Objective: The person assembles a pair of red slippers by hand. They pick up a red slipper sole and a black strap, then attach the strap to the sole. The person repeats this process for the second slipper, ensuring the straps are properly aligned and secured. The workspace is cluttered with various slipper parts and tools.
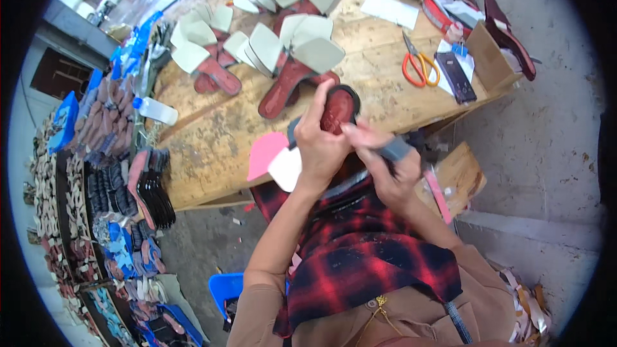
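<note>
My left hand is closed round a sandal sole with a dark red footbed and black rim, held above the table's front edge. Close to its rim is my right hand, fingers curled and slightly blurred. A grey piece shows in that hand; its kind I cannot make out. Beside my left wrist hang a white flap and a pink flap; how they join the sole is hidden. Just beyond lie several dark red sandals with pale grey-green uppers.
On the wooden table lie orange-handled scissors, a phone and white paper. A cardboard box stands at the right edge, a white bottle at the left. Racks of soles line the left side.
</note>
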Demonstrator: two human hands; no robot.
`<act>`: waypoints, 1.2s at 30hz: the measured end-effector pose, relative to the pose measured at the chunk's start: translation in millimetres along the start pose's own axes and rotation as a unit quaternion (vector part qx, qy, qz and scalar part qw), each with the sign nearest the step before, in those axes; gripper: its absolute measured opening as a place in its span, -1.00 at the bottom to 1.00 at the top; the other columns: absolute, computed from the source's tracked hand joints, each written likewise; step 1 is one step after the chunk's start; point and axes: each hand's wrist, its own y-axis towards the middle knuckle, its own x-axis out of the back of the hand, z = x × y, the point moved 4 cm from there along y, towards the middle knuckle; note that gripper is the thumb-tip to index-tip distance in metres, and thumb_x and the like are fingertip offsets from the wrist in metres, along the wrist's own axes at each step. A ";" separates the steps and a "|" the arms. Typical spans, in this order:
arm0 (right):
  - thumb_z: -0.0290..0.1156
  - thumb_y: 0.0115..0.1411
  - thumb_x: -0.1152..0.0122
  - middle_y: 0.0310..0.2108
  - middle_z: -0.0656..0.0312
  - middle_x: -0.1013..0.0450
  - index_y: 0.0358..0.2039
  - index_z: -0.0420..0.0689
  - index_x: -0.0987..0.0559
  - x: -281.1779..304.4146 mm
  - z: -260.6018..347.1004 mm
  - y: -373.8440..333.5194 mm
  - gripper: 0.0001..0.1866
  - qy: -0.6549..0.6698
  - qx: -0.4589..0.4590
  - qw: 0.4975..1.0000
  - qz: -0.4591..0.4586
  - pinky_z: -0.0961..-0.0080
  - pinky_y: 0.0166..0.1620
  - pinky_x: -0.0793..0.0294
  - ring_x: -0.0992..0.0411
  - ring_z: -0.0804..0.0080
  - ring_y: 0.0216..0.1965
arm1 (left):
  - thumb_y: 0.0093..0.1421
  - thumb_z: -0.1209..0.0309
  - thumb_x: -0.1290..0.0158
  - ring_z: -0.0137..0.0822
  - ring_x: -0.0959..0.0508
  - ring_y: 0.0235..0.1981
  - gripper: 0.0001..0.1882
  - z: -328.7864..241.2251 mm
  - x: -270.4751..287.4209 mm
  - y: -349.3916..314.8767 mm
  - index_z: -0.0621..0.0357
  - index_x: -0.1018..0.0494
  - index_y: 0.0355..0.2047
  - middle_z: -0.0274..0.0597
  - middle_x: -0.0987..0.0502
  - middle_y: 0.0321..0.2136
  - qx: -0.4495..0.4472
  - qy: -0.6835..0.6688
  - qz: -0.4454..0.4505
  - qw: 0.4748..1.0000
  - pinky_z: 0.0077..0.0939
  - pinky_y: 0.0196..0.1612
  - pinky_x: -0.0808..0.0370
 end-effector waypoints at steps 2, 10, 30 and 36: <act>-0.56 0.17 -0.19 -0.27 0.04 -0.60 -0.18 -0.23 -0.64 -6.3 -21.6 43.0 -0.80 -0.078 0.099 0.992 -0.013 0.46 -0.19 -0.51 -0.59 0.33 -0.20 | 0.04 0.44 -0.25 -0.32 -0.56 -0.22 -0.38 -6.2 -5.2 24.6 0.33 -0.33 0.11 0.01 -0.56 -0.19 0.096 -0.031 -0.041 0.994 -0.39 -0.13 -0.50; -0.28 0.30 -0.12 -0.60 0.48 -0.39 -0.13 -0.13 -0.65 11.2 -50.4 87.8 -0.74 0.127 -0.198 0.972 -0.002 0.72 -0.61 -0.10 -0.15 0.82 -0.68 | 0.25 0.48 -0.07 -0.56 -0.48 -0.18 -0.62 15.2 -15.3 52.3 0.30 -0.32 0.06 -0.28 -0.48 -0.16 0.309 -0.426 0.031 0.850 -0.65 -0.10 -0.43; 0.03 -0.33 -0.63 0.26 -0.14 -0.13 0.28 -0.32 -0.11 5.0 -47.3 -65.8 0.27 -0.077 -0.083 0.992 0.053 0.13 0.30 -0.10 -0.12 -0.06 0.28 | 0.29 0.49 0.06 -0.38 -0.53 -0.17 -0.69 81.3 -62.5 -26.6 0.20 -0.32 0.05 -0.19 -0.50 -0.21 0.496 -0.459 -0.141 0.723 -0.35 -0.05 -0.51; -0.18 -0.28 -0.64 0.22 0.01 -0.15 0.33 -0.32 0.03 35.2 -34.5 -7.0 0.30 0.140 -0.127 0.982 -0.010 0.31 0.23 -0.23 -0.23 0.24 0.20 | 0.28 0.16 -0.01 -0.19 -0.46 -0.05 -0.50 47.3 -5.0 -28.9 0.24 -0.33 0.10 -0.14 -0.42 -0.05 0.291 -0.151 0.127 0.936 -0.35 0.08 -0.37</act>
